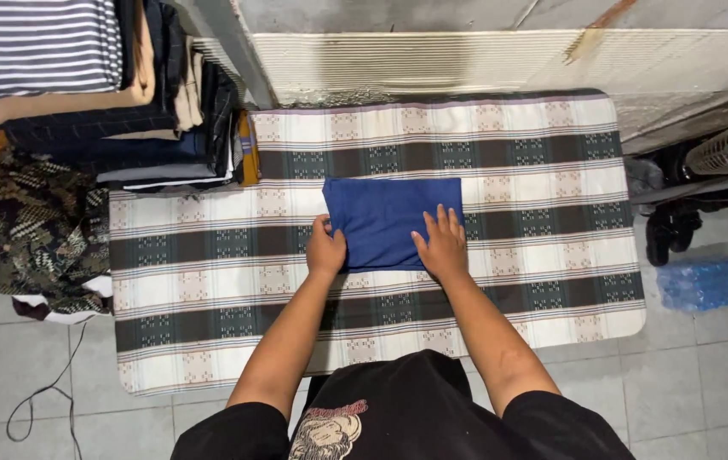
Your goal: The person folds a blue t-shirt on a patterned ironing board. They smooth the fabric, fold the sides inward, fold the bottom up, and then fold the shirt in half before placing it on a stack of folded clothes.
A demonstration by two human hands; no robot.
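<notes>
The person's black printed shirt [381, 417] fills the bottom edge. Above it, the left hand [325, 250] pinches the lower left corner of a folded, rectangular dark blue cloth [389, 217]; the right hand [442, 245] lies flat and released on its lower right. The cloth sits mid-bench on the plaid-covered bench [551, 213], likely soft, light and limp, best gripped along edges.
</notes>
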